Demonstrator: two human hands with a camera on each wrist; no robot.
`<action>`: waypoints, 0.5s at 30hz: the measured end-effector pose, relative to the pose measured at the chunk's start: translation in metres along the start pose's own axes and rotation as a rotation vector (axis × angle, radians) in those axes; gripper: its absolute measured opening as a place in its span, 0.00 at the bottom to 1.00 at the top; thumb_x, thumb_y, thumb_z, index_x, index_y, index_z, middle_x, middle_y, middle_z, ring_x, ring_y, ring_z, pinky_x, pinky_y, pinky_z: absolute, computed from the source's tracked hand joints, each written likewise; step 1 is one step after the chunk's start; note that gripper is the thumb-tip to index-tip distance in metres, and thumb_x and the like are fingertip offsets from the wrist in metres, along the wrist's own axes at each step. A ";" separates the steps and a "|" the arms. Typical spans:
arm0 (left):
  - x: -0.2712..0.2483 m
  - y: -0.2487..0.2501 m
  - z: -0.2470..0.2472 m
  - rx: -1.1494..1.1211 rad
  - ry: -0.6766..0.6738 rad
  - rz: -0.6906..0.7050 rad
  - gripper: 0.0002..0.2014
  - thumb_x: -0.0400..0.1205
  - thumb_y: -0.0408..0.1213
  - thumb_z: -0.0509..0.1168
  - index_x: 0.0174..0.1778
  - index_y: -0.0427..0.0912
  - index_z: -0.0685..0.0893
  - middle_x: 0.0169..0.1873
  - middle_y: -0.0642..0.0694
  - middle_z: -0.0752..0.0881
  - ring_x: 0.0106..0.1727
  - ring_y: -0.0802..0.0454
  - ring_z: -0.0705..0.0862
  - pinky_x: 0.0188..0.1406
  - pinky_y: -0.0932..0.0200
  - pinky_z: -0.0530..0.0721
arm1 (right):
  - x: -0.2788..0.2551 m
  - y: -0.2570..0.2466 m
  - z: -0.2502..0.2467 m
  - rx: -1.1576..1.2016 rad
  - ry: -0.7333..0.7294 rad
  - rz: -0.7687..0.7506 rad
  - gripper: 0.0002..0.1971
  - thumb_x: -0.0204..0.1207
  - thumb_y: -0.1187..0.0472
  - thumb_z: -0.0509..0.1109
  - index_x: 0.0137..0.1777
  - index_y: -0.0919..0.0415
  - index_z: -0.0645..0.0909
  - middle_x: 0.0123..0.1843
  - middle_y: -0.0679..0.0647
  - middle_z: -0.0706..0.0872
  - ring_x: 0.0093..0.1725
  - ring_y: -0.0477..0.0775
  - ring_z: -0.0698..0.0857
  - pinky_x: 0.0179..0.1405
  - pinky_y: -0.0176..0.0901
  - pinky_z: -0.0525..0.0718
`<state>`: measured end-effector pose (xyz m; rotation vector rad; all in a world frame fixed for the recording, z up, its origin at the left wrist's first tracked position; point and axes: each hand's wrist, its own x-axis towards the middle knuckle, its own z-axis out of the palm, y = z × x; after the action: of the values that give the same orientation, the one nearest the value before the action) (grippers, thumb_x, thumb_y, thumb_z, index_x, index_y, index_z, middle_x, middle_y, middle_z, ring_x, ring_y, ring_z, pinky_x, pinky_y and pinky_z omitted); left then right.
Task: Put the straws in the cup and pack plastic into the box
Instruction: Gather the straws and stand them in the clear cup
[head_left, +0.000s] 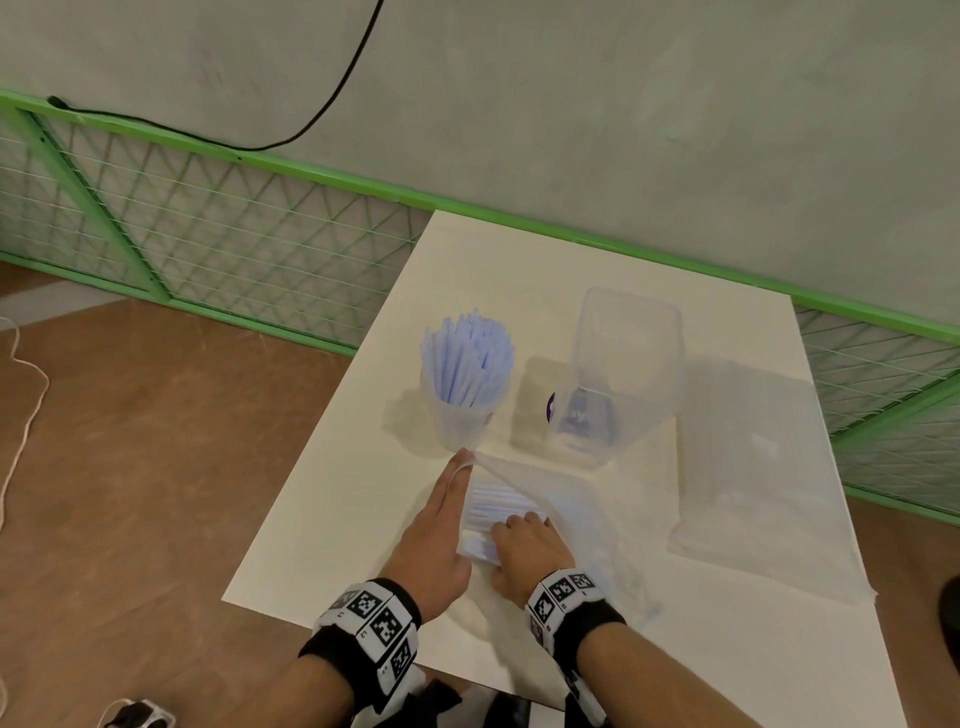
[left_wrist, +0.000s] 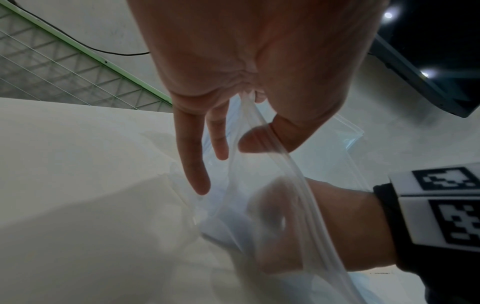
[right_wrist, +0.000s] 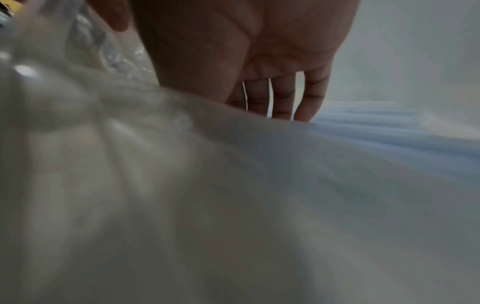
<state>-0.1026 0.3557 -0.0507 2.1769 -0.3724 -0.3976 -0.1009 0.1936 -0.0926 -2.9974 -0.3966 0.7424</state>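
**Two hands at one bag of straws, one cup already filled**

One white bench (head_left: 322, 519) carries everything. On it stands one clear cup (head_left: 461, 423), upright, holding a dense bunch of pale blue straws (head_left: 470, 358) that fan out above its rim; there are too many to count. Just right of the cup stands one clear plastic box (head_left: 621, 374), open at the top, with something bearing a purple label low inside it. Right of the box lies one flat clear plastic bag (head_left: 753, 467), apart from the hands.

A second clear bag (head_left: 561, 499) lies at the near middle of the bench, and a second bundle of straws (head_left: 496, 506) lies on its side within it, again too many to count. Both hands work on this bag.

The left hand (head_left: 434, 540) reaches forward with its fingers long, and the bag's upper edge is pinched at its fingertips, close to the foot of the cup. In the left wrist view the bag's ribbed mouth strip (left_wrist: 272, 148) runs between the thumb and the fingers, lifted off the bench.

The right hand (head_left: 524, 545) rests inside the bag's mouth, fingers curled over the lying straws. The right wrist view shows three of its fingers (right_wrist: 310, 98) pointing down onto the straws, with film blurred across the foreground.
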 end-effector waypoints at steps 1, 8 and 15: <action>0.000 0.000 0.000 0.003 0.001 0.001 0.53 0.66 0.18 0.58 0.86 0.52 0.44 0.84 0.66 0.41 0.84 0.63 0.53 0.78 0.56 0.70 | 0.000 -0.001 0.001 -0.002 -0.005 0.004 0.14 0.78 0.64 0.61 0.62 0.65 0.76 0.63 0.62 0.80 0.66 0.62 0.74 0.64 0.48 0.68; 0.000 0.000 0.001 0.017 -0.002 0.006 0.52 0.68 0.18 0.59 0.86 0.50 0.44 0.84 0.64 0.41 0.85 0.65 0.49 0.80 0.55 0.68 | -0.002 -0.005 0.004 0.033 0.041 0.013 0.25 0.78 0.66 0.61 0.75 0.61 0.63 0.62 0.61 0.82 0.64 0.63 0.76 0.63 0.50 0.71; -0.001 0.000 0.001 0.020 0.003 0.007 0.52 0.68 0.18 0.59 0.86 0.50 0.44 0.84 0.63 0.41 0.85 0.61 0.52 0.79 0.55 0.69 | -0.004 -0.003 0.004 0.017 0.075 -0.014 0.17 0.78 0.65 0.62 0.66 0.64 0.73 0.66 0.60 0.78 0.67 0.63 0.73 0.67 0.48 0.68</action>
<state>-0.1035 0.3555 -0.0510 2.1945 -0.3839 -0.3875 -0.1066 0.1955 -0.0941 -2.9926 -0.4054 0.6269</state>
